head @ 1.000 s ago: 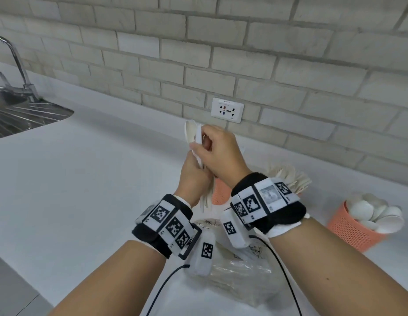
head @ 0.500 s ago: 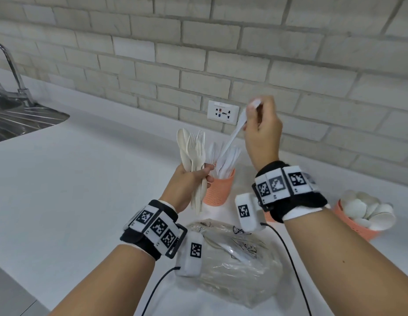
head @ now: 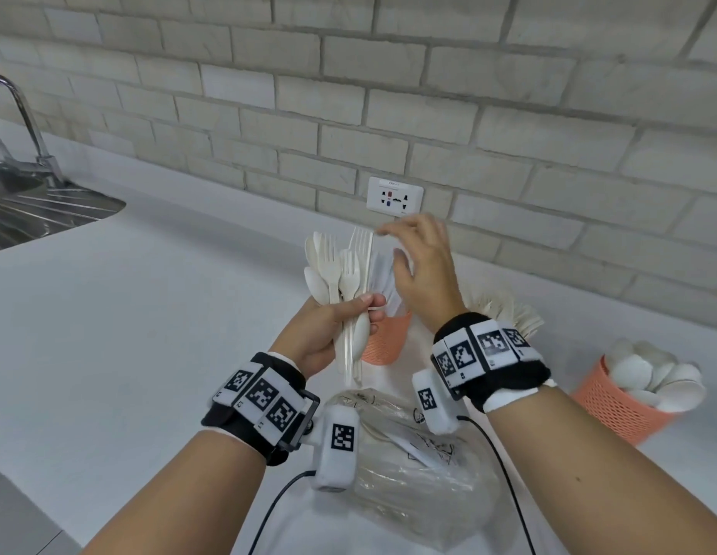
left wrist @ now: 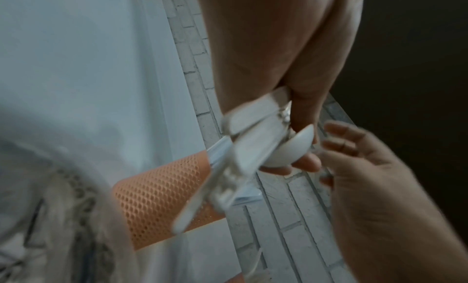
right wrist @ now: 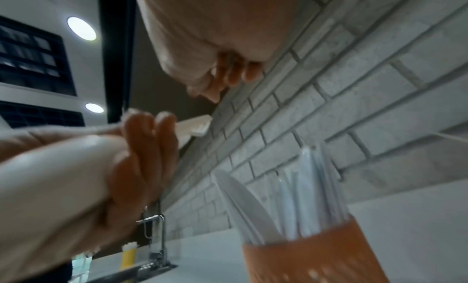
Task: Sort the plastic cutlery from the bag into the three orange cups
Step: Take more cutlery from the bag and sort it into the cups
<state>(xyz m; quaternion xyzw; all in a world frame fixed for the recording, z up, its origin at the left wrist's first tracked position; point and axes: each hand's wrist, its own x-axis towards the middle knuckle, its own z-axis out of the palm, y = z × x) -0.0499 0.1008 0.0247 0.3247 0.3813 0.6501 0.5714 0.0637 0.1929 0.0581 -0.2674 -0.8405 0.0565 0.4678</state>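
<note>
White plastic cutlery (head: 344, 282), a mixed bunch of forks and spoons, stands upright in the person's left hand (head: 328, 334), raised above a white countertop (head: 148, 314). The fingers and thumb of that hand are curled firmly round the handles, with fork tines and spoon bowls fanning out above the fist. In the left wrist view the same bunch (left wrist: 240, 157) appears blurred, with one spoon bowl resting against the fingertips.

The right hand (head: 420, 266) is raised just beside the bunch, on its right. Its fingers are spread and relaxed, reaching toward the tops of the forks, and it holds nothing. Motion blur hides whether the fingertips touch the tines.

Behind the left hand stands an orange mesh cup (head: 384, 340) holding white plastic knives (right wrist: 253, 207), which stand upright in it. Further right, mostly hidden by the right wrist, a fan of white fork tips (head: 505, 310) shows; the cup that holds them cannot be seen. At the far right, another orange mesh cup (head: 617, 406) is filled with white spoons (head: 653, 374), bowls upward.

A crumpled clear plastic bag (head: 420, 466) lies on the countertop between the forearms, nearest the viewer. A grey brick wall (head: 388, 94) with a white power socket (head: 394, 195) runs along the back, and a steel sink with a tap (head: 28, 186) sits at the far left.
</note>
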